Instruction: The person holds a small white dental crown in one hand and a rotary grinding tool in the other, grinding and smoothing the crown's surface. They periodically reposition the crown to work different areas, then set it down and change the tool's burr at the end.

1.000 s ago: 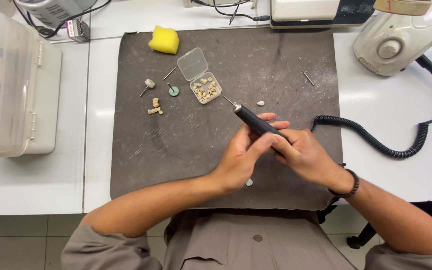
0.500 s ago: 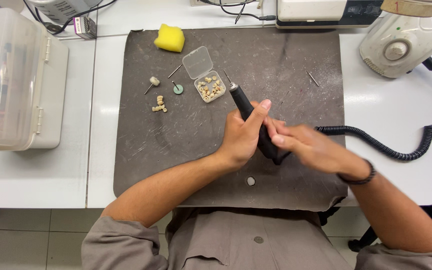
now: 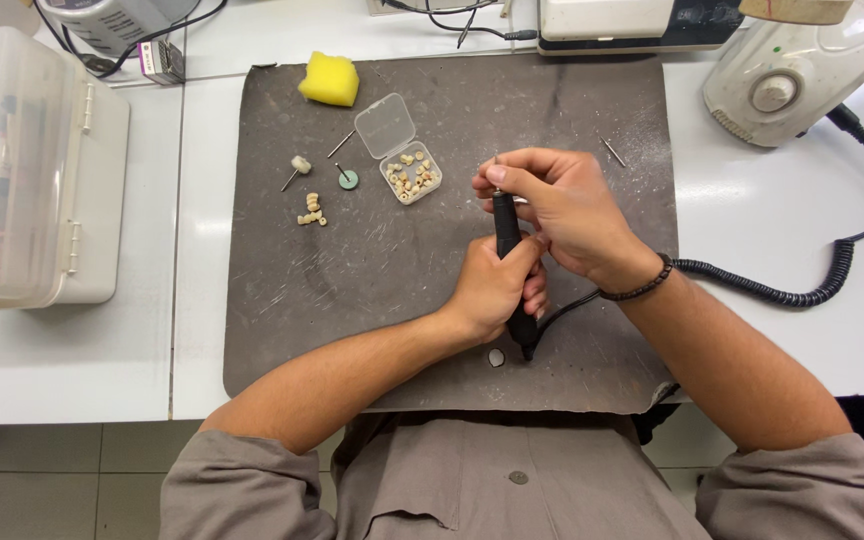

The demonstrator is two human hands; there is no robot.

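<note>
A black rotary handpiece [image 3: 505, 228] stands nearly upright over the dark grey work mat [image 3: 402, 280], its tip pointing away from me. My left hand [image 3: 497, 290] is wrapped around its lower body. My right hand [image 3: 557, 205] pinches the top end of the handpiece with thumb and fingers, at the bur. A small open clear box [image 3: 409, 170] of pale tooth-shaped pieces lies just left of the hands. A short row of joined tooth pieces [image 3: 311, 211] lies further left.
A yellow sponge [image 3: 329, 79], loose burs [image 3: 295, 171] and a green disc bur [image 3: 348, 179] lie on the mat. A coiled black cord [image 3: 802, 285] runs to a white motor unit [image 3: 797, 65]. A translucent plastic bin [image 3: 27, 170] stands at left.
The handpiece has swung from lying slanted to nearly upright. My right hand moved from its lower end up to its tip; my left hand slid down to grip the body.
</note>
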